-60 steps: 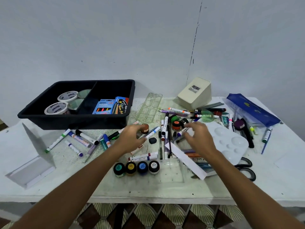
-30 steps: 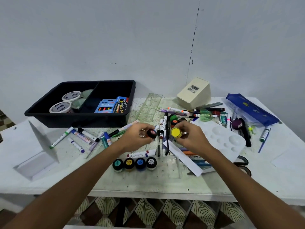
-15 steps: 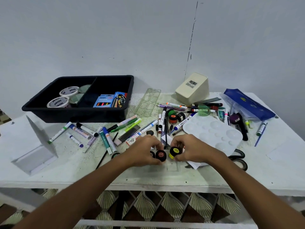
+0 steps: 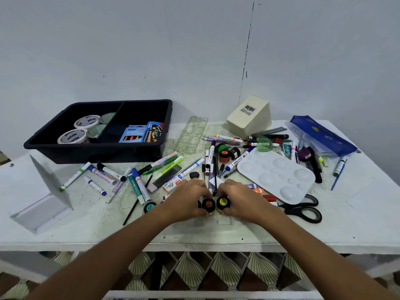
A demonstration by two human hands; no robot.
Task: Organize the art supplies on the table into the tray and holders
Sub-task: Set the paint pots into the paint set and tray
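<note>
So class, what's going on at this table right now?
A person is tidying art supplies. The left hand grips a red-lidded paint pot and the right hand a yellow-lidded paint pot, side by side near the table's front edge. Markers, scissors and a palette lie scattered; the black tray holds tape rolls and boxes.
</note>
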